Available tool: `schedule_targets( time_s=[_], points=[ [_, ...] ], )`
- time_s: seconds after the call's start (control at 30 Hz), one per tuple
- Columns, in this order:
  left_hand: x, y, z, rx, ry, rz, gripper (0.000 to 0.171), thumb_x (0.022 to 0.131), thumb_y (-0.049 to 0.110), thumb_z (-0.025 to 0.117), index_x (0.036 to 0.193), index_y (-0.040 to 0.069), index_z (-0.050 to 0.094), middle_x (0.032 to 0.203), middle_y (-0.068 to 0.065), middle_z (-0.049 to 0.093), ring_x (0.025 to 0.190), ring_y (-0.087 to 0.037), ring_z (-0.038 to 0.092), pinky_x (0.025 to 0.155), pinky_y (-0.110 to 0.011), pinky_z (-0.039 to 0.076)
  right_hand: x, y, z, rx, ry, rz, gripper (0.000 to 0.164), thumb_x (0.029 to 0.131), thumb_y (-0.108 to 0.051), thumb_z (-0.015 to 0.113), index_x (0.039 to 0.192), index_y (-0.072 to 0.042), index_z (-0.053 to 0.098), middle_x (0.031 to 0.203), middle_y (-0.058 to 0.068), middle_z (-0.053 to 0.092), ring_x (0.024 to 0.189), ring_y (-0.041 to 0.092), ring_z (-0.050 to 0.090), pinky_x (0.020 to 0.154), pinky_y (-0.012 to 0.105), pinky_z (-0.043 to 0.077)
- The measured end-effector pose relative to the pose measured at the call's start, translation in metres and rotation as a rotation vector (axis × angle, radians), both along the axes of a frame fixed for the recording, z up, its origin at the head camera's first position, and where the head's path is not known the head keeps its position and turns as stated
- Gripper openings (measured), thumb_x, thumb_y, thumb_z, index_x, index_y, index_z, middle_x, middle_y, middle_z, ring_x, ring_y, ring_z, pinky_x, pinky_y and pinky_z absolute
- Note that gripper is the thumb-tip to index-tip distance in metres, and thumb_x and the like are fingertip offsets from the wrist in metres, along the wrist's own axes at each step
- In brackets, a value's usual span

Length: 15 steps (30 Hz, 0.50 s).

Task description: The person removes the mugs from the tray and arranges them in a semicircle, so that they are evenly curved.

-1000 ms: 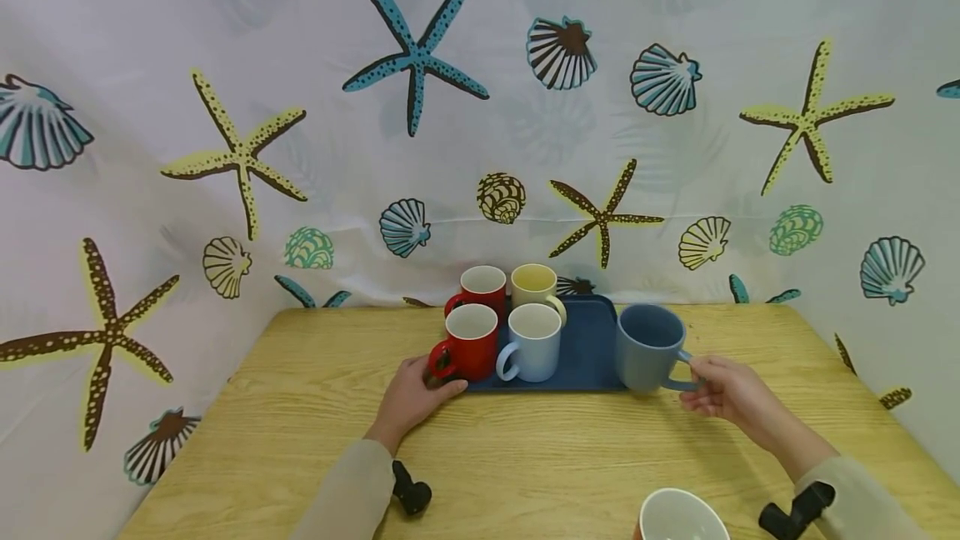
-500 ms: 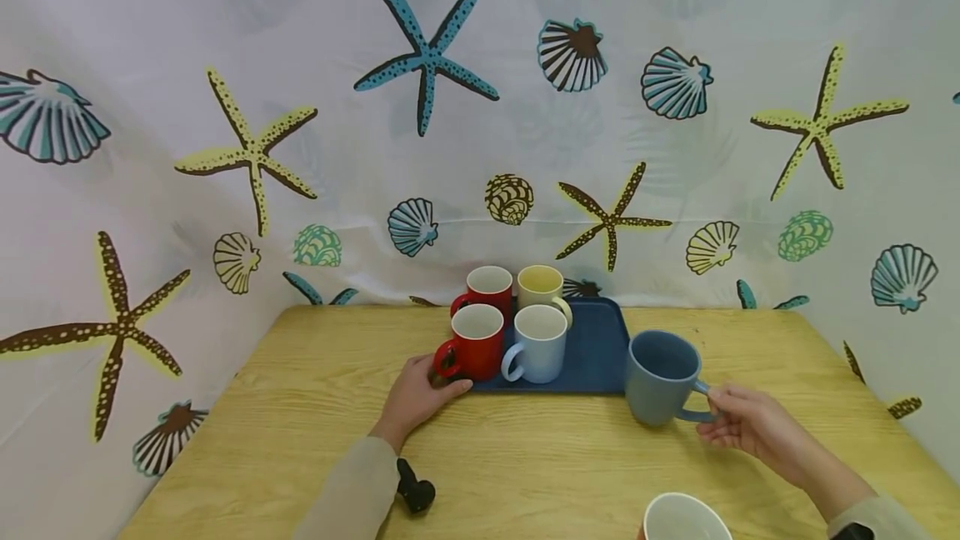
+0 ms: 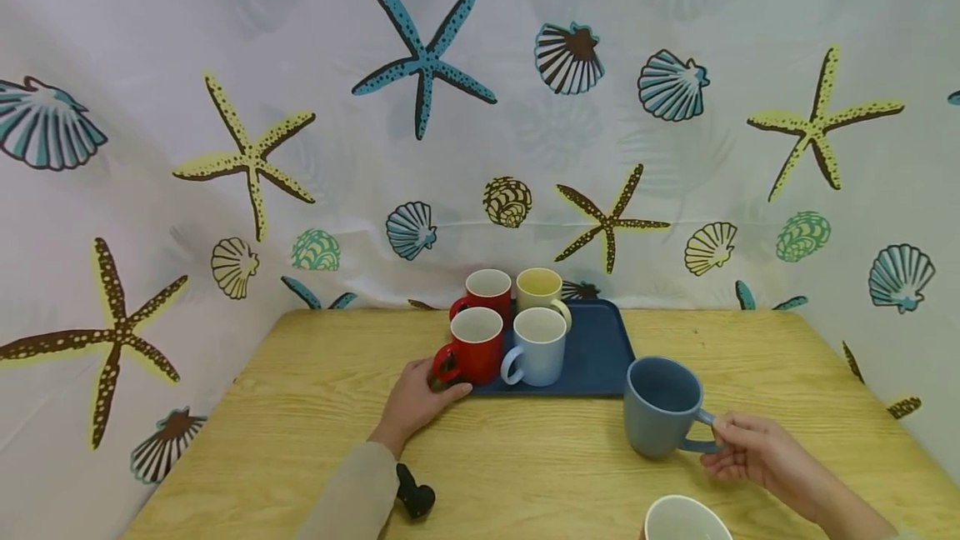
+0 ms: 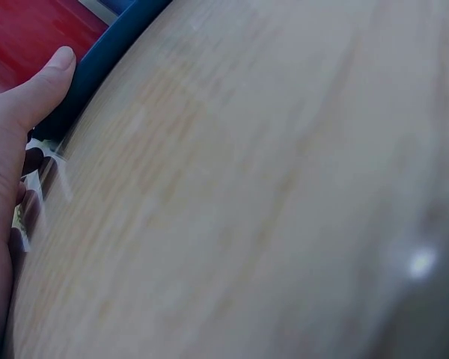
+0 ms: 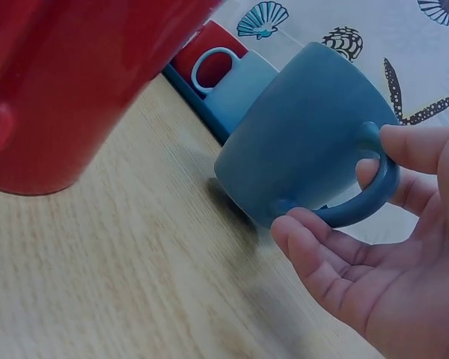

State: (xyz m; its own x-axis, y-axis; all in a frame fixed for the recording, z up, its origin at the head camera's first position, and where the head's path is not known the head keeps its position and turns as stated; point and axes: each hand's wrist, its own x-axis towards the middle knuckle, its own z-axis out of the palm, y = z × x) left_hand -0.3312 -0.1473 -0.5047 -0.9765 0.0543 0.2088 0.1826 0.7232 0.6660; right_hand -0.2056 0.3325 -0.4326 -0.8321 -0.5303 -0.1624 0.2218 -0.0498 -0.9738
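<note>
Near-upright, the blue mug (image 3: pixel 654 425) is pointing its handle (image 5: pixel 359 209) rightward from the tray (image 3: pixel 594 357); the right hand (image 3: pixel 757 450) is pinching that handle, the left hand (image 3: pixel 420 398) gripping the tray's corner.

Reaches forward with the bare left hand (image 3: pixel 417 400), straight thumb (image 4: pixel 46 88) to its right, other fingers largely hidden, beige-sleeved forearm (image 3: pixel 348 486) behind. Pinches with the bare right hand (image 3: pixel 756 448), upper thumb (image 5: pixel 419 148) above curled fingers (image 5: pixel 314 258).

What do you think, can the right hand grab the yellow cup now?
Probably not: the right hand grips the gray-blue cup, and the light blue cup stands before the yellow cup.
</note>
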Motion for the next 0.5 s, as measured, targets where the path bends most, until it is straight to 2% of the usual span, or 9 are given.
schedule_targets(
  time_s=[0.2, 0.33, 0.5],
  points=[
    [-0.002, 0.001, -0.002, -0.012, 0.011, -0.002, 0.075, 0.067, 0.067, 0.067, 0.123, 0.018, 0.059, 0.121, -0.007, 0.057, 0.116, -0.028, 0.046, 0.094, -0.054, 0.039, 0.007, 0.002, -0.005, 0.0, -0.021, -0.004, 0.024, 0.102, -0.019, 0.038, 0.095, -0.013, 0.06, 0.096, 0.012, 0.066, 0.094, 0.025, 0.064, 0.083, 0.04, 0.051],
    [-0.002, 0.001, -0.002, -0.013, 0.006, 0.001, 0.074, 0.068, 0.066, 0.068, 0.123, 0.018, 0.059, 0.121, -0.007, 0.057, 0.116, -0.027, 0.046, 0.095, -0.053, 0.038, 0.012, 0.003, -0.005, 0.015, -0.028, -0.001, 0.025, 0.101, -0.02, 0.039, 0.094, -0.01, 0.06, 0.094, 0.01, 0.065, 0.093, 0.024, 0.064, 0.082, 0.039, 0.051],
    [0.0, 0.001, -0.002, -0.012, 0.006, 0.001, 0.072, 0.068, 0.065, 0.069, 0.122, 0.018, 0.06, 0.12, -0.006, 0.058, 0.116, -0.027, 0.046, 0.095, -0.052, 0.038, 0.017, 0.003, -0.008, -0.01, -0.041, 0.045, 0.027, 0.102, -0.018, 0.036, 0.092, -0.009, 0.06, 0.096, 0.01, 0.066, 0.093, 0.021, 0.064, 0.082, 0.036, 0.051]
  ],
)
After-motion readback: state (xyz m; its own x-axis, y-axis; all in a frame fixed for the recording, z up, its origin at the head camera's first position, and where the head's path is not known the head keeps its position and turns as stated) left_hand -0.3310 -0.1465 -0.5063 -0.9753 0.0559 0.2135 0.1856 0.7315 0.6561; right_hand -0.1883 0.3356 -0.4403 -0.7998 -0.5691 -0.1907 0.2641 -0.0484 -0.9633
